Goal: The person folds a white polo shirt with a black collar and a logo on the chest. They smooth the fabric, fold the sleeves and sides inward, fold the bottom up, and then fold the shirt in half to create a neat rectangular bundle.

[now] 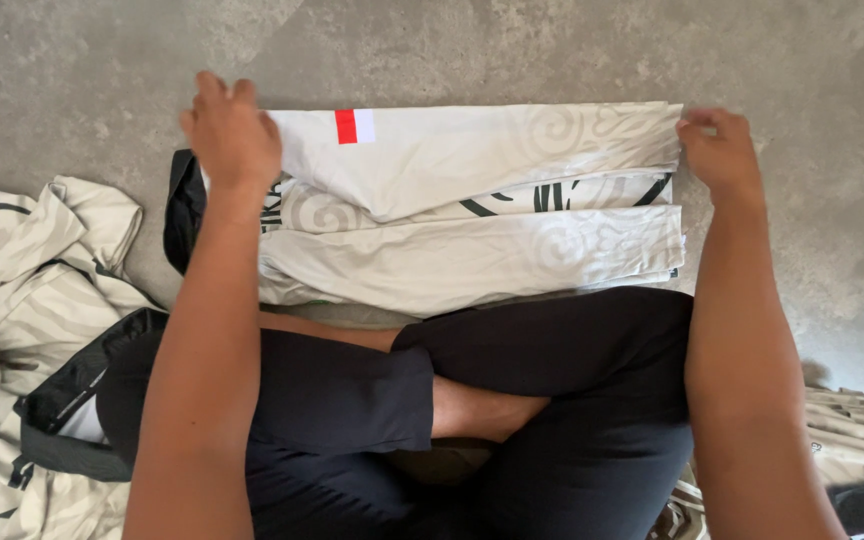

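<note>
A white garment with pale swirl print, black markings and a small red-and-white patch lies folded into a long band on the grey floor in front of my crossed legs. My left hand rests flat on its left end, near a black collar part. My right hand pinches the upper right corner of the fold between fingers and thumb.
A heap of similar white-and-black garments lies at my left on the concrete floor. More folded cloth sits at my right knee. My legs in dark trousers fill the near middle.
</note>
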